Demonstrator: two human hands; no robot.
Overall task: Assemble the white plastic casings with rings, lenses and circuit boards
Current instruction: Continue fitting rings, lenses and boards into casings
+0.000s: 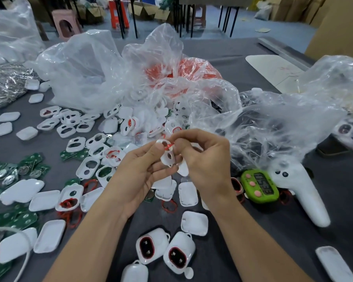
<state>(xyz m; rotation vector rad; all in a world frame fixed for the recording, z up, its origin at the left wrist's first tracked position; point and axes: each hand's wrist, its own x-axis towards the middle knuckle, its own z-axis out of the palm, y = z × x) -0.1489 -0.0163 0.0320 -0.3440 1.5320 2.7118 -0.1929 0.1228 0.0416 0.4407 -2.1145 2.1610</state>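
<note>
Centrally, white plastic casing, thin red ring, both pinched.

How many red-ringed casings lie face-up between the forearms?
2. Left casing lies by the left forearm; right casing beside it. A third casing nearer the camera shows only plain white, so its face is hidden.

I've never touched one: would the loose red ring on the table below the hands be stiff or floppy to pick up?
Probably floppy: the red ring is thin and lies bent out of round. Likely very light, being so thin. It lies flat on the grey table, so rolling seems unlikely.
</note>
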